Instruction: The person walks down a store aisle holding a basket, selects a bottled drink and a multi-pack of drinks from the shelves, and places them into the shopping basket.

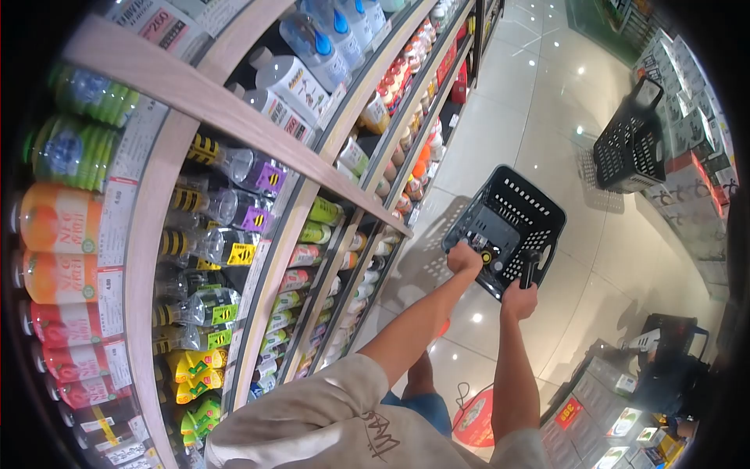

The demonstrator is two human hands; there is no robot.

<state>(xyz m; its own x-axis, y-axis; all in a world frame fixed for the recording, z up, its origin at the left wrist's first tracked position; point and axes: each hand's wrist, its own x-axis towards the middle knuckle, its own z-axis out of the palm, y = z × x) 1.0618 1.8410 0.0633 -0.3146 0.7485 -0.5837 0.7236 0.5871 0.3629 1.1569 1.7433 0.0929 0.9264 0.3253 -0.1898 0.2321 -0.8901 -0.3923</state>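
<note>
A black plastic basket [519,205] with slotted walls hangs in front of me above the tiled floor. My left hand [464,258] is closed at its near left rim, over some small dark and yellow items inside; what exactly the fingers grip is hidden. My right hand [519,300] is wrapped round the black upright handle [531,267] of the basket at its near right side.
Shelves with bottled drinks [234,207] and packets run along the left. Another black basket [631,144] stands on the floor at the upper right, beside stacked boxes [691,117]. A red round sign [475,418] lies low, near my legs. More boxes [598,395] stand lower right.
</note>
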